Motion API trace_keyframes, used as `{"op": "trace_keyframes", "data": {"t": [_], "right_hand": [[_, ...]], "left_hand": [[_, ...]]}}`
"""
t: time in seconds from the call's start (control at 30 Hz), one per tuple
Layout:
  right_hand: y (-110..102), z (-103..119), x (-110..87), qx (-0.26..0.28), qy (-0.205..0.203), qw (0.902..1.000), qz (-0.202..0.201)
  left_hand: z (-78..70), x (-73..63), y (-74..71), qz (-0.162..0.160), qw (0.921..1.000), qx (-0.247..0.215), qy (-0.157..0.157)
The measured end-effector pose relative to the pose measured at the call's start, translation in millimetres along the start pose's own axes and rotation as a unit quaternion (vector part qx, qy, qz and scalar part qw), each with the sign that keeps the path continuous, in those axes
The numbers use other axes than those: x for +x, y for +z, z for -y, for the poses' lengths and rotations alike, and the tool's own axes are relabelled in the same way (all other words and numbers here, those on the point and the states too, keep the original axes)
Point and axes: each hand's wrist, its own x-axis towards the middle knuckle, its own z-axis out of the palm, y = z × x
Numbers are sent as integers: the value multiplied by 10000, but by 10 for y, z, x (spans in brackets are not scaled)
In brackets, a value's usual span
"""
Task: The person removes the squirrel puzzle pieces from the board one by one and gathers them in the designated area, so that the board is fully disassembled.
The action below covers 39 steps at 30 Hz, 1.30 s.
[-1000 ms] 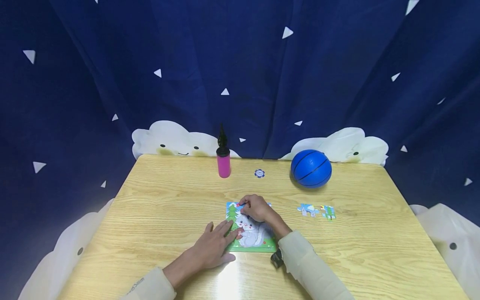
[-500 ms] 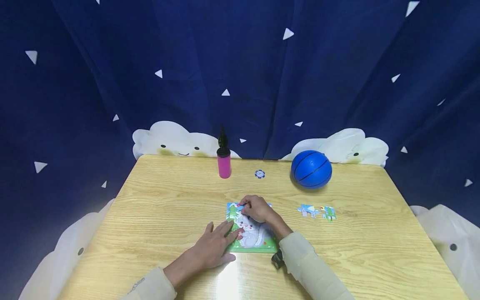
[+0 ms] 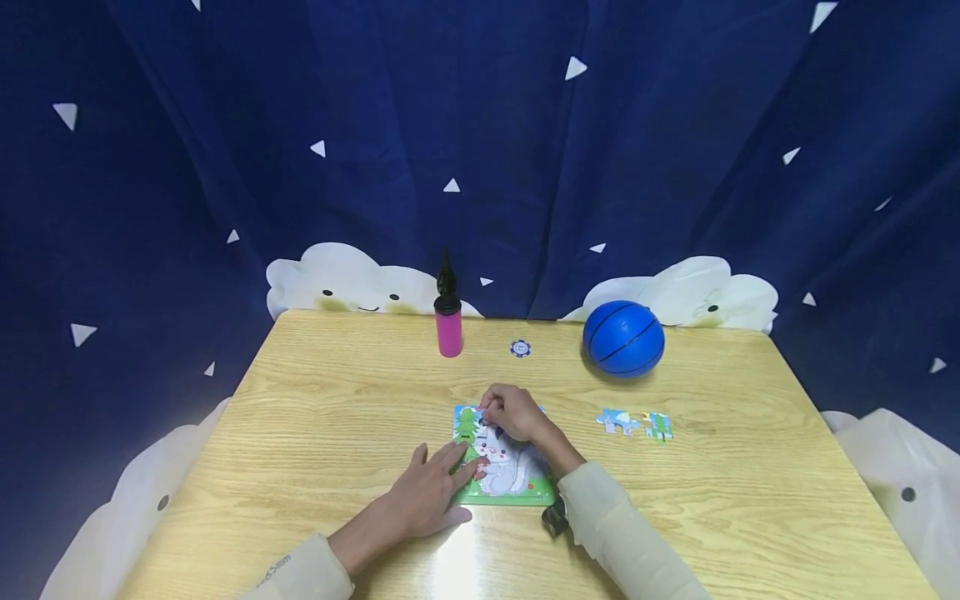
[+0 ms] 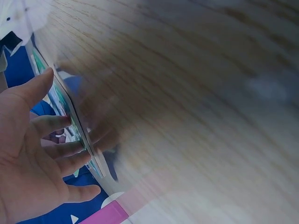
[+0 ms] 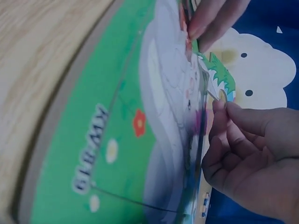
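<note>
A picture puzzle board (image 3: pixel 504 499) with a grey-white squirrel on green lies at the middle of the table. My right hand (image 3: pixel 514 415) is over its upper part. In the right wrist view, the right thumb and finger pinch the edge of a puzzle piece (image 5: pixel 223 74) with a green tree, which stands tilted up from the board. My left hand (image 3: pixel 429 490) lies at the board's left side, its spread fingertips resting on it. The left wrist view shows the left hand (image 4: pixel 37 154) with extended fingers along the board's edge.
Loose puzzle pieces (image 3: pixel 618 422) and more pieces (image 3: pixel 658 426) lie right of the board. Behind stand a pink pump with a black nozzle (image 3: pixel 449 333) and a blue ball (image 3: pixel 623 339). A round blue-and-white chip (image 3: pixel 521 348) lies between them. A dark blue curtain (image 3: pixel 480 150) hangs behind the table.
My right hand has risen slightly, and the pinched tree piece has tilted up, leaving small dark gaps in the board below it. The left hand has stayed in place.
</note>
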Motion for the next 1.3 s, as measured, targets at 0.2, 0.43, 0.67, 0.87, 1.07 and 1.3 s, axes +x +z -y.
{"op": "trace_keyframes", "data": {"t": [0.2, 0.43, 0.67, 0.87, 1.07, 1.3], "right_hand": [[-107, 1, -30, 21, -211, 9997, -145], [-362, -121, -107, 30, -216, 9997, -110], [-686, -346, -208, -98, -168, 9996, -190], [-905, -519, -314, 22, 17, 9995, -299], [-1050, -698, -405, 30, 351, 9987, -362], [-1135, -865, -458, -44, 488, 9980, -411]], "left_hand": [[1, 9, 11, 17, 10000, 16, -18], [-9, 24, 18, 186, 9998, -11, -96], [-18, 21, 18, 135, 9998, -89, -89], [-12, 20, 35, 90, 9999, -59, -68], [-9, 19, 30, 2, 10000, 24, -4], [-12, 8, 47, 5, 10000, -72, -10]]}}
